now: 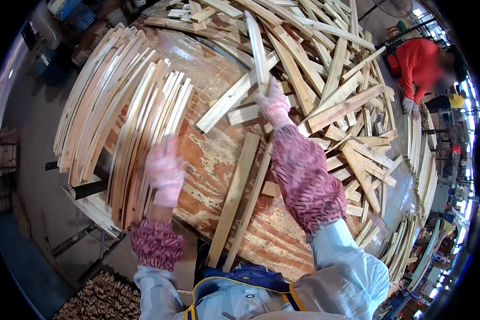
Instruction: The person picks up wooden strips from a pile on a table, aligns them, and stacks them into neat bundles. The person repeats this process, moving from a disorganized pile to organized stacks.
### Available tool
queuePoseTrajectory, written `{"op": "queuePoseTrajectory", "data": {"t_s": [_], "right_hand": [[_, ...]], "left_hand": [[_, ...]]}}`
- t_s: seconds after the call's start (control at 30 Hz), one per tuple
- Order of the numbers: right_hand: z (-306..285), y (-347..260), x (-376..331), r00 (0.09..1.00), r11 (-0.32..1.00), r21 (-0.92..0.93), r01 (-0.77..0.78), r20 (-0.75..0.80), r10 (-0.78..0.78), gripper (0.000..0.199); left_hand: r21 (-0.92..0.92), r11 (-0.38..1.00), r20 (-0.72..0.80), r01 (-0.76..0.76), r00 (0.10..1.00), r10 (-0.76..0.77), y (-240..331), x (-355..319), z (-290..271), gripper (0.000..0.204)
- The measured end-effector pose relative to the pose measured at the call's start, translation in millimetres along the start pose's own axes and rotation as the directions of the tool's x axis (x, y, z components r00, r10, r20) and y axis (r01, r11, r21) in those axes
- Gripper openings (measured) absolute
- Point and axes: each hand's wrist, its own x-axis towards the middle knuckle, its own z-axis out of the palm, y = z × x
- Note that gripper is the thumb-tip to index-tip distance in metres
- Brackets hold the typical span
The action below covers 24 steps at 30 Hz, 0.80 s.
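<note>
In a pink-and-white work glove, my right hand (274,104) is closed round the near end of a pale wooden strip (257,50), which points away from me over the heap. My left hand (165,169), gloved the same way, is over the right edge of the nearer stack of strips (144,117). Motion smears its fingers, so their grip cannot be made out. Two strips lie lengthwise in front of me on the worn wooden table, a wider one (234,197) and a narrower one (253,200). Patterned sleeve covers wrap both my forearms.
A jumbled heap of wooden strips (325,69) covers the table's far and right parts. Another neat stack (98,101) stands at the far left, beside a dark metal bracket (89,189). A person in red (417,64) bends over strips at the right. Wood pieces (98,298) are piled lower left.
</note>
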Motion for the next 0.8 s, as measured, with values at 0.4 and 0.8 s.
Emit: {"op": "queuePoseTrajectory", "data": {"t_s": [0.4, 0.8], "right_hand": [[-89.0, 173.6, -109.4, 0.992, 0.890, 0.438, -0.124, 0.075, 0.102, 0.058], [-107.0, 140.6, -196.1, 0.961, 0.643, 0.741, -0.193, 0.274, -0.027, 0.034]], "left_hand": [[0.118, 0.958, 0.532, -0.262, 0.831, 0.162, 121.9, 135.9, -18.3, 0.081], [-0.692, -0.094, 0.595, 0.715, 0.640, 0.485, -3.5, -134.0, -83.5, 0.082]]}}
